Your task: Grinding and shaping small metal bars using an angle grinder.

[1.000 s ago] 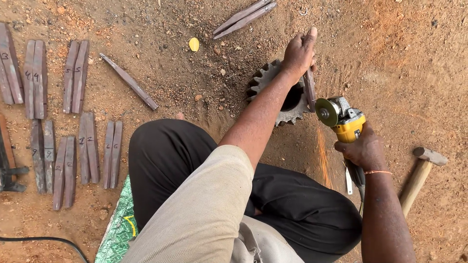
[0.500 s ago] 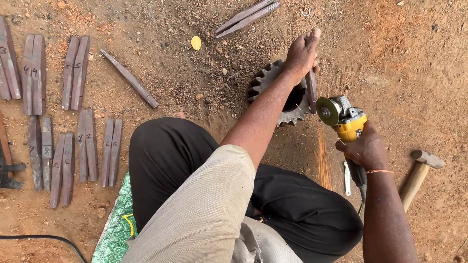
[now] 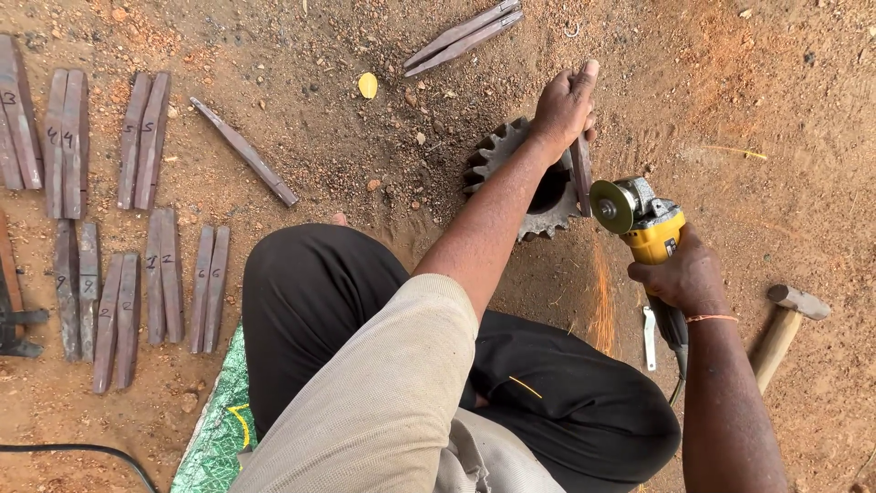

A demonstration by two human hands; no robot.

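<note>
The flat rusty metal bar (image 3: 581, 169) stands on edge across the toothed gear (image 3: 511, 173); the yellow angle grinder (image 3: 643, 228) touches its lower end, throwing sparks.

This is an outdoor workshop on bare dirt ground (image 3: 748, 82). Metal bars (image 3: 151, 141) lie in neat pairs on the dirt. A big gear (image 3: 511, 151) sits there too. A yellow grinder (image 3: 643, 224) throws orange sparks (image 3: 602, 297). A hammer (image 3: 785, 324) rests on the ground close by.

Paired metal bars (image 3: 151, 141) lie left; a hammer (image 3: 789, 324) lies right.
</note>
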